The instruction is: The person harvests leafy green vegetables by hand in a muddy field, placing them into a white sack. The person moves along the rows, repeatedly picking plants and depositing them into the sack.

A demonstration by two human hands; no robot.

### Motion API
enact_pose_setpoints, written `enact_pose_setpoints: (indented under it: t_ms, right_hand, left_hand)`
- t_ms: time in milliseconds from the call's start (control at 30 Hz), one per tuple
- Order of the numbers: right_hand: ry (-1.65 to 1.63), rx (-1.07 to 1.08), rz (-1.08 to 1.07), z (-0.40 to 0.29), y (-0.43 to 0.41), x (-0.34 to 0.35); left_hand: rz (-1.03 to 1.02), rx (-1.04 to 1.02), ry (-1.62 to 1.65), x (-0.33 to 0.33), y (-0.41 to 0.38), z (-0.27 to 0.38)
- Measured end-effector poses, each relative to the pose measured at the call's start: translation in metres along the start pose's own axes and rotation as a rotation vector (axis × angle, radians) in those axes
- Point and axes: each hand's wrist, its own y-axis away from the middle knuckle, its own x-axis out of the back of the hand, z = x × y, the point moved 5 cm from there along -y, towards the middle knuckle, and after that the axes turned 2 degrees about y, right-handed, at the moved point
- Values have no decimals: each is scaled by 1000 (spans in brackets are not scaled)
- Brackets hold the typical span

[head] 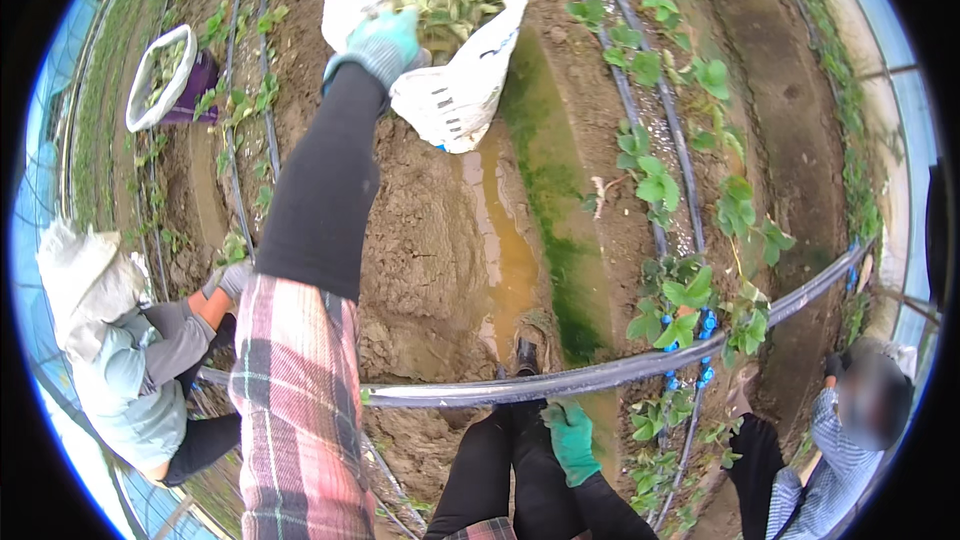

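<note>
My left hand (pixel 386 43), in a teal glove, is at the mouth of a large white woven sack (pixel 469 109). Its fingers are blurred against the leaves, so I cannot tell whether they grip anything. Pulled green leaves and stems (pixel 457 11) fill the sack's opening. The sack sits on the muddy soil ahead of me. My right hand (pixel 574 439), in a green glove, rests beside my right knee and holds nothing visible. Strawberry plants (pixel 658 184) grow in a row to the right.
A thick black pipe (pixel 465 394) with blue fittings (pixel 706 322) crosses before my legs. Drip hoses (pixel 675 127) line the beds. Puddled water (pixel 514 270) lies in the furrow. A person crouches at left (pixel 127 360), another at right (pixel 825 457). A second sack (pixel 184 94) stands far left.
</note>
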Motion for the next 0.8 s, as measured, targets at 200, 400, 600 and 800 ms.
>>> enact_pose_setpoints:
  t_ms: [200,400,600,800]
  right_hand:
    - [-34,-185,134,18,40,62]
    - [163,-175,304,46,49,95]
    - [325,-378,505,134,69,137]
    - [274,-665,695,230,144,191]
  left_hand:
    - [350,57,818,-17,64,25]
    - [-65,604,1497,-29,214,70]
    - [-545,950,1371,-75,412,101]
    - [-1046,958,1331,-114,597,130]
